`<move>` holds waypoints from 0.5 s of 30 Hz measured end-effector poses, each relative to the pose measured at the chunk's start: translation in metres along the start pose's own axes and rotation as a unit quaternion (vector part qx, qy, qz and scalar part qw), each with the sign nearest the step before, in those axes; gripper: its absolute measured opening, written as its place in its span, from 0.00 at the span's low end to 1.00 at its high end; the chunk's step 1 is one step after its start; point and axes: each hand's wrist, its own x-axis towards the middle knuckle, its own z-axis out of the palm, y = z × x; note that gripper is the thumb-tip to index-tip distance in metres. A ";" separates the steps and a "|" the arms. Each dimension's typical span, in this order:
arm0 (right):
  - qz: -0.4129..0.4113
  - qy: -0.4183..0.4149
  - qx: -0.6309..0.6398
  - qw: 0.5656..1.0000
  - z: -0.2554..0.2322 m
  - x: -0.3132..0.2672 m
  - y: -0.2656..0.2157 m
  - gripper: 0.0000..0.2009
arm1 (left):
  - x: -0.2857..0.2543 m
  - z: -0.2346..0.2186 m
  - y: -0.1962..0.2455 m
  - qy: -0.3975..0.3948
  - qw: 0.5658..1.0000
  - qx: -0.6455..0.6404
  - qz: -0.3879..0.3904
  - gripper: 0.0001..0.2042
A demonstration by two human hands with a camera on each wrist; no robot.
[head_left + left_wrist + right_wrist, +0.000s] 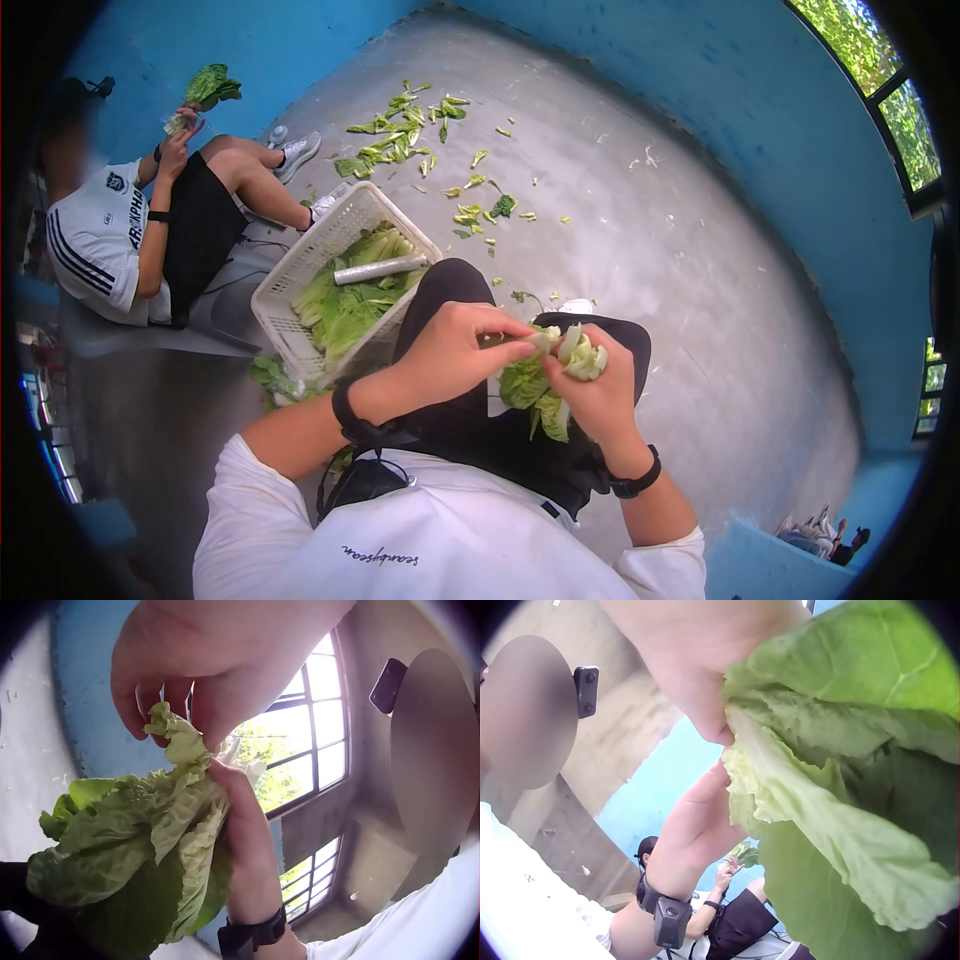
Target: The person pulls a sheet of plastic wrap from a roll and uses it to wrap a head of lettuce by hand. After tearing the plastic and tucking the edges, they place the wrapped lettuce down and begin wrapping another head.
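Observation:
My right hand [605, 395] grips a head of lettuce [522, 385] around its base, above my lap. The pale cut stem ends point up past the fingers, and the green leaves hang below. At the stem end my left hand [455, 345] pinches a leaf between thumb and fingers, close to the right thumb. In the left wrist view a small crinkled leaf piece [180, 736] sits at the left fingertips. Broad, overlapping leaves of the lettuce [840, 832] fill much of the right wrist view and hide the right fingertips there.
A white plastic basket [283, 330] holding lettuce [345, 318] and a shiny roll of film [380, 268] stands left of my knees. Torn leaves [395, 135] litter the grey floor ahead. On the left sits another person [110, 240] holding a lettuce [212, 88].

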 end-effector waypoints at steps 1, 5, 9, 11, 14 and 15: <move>-0.003 0.002 -0.005 1.000 -0.001 0.001 0.000 0.09 | 0.001 -0.002 0.002 0.005 0.999 0.026 0.028 0.10; -0.019 0.004 -0.032 0.999 -0.002 0.001 -0.002 0.09 | 0.001 -0.002 0.002 0.003 0.995 0.073 0.066 0.09; -0.025 -0.007 -0.073 0.997 -0.005 0.003 -0.007 0.08 | 0.004 -0.008 0.002 0.014 0.976 0.157 0.153 0.07; -0.035 -0.029 -0.085 0.995 -0.010 0.003 -0.011 0.09 | 0.003 -0.010 0.001 0.023 0.956 0.199 0.213 0.06; -0.054 -0.058 -0.116 0.990 -0.017 0.001 -0.019 0.10 | 0.002 -0.015 0.008 0.031 0.927 0.247 0.279 0.06; -0.061 -0.067 -0.128 0.988 -0.018 0.000 -0.020 0.10 | 0.001 -0.016 0.008 0.026 0.925 0.251 0.284 0.06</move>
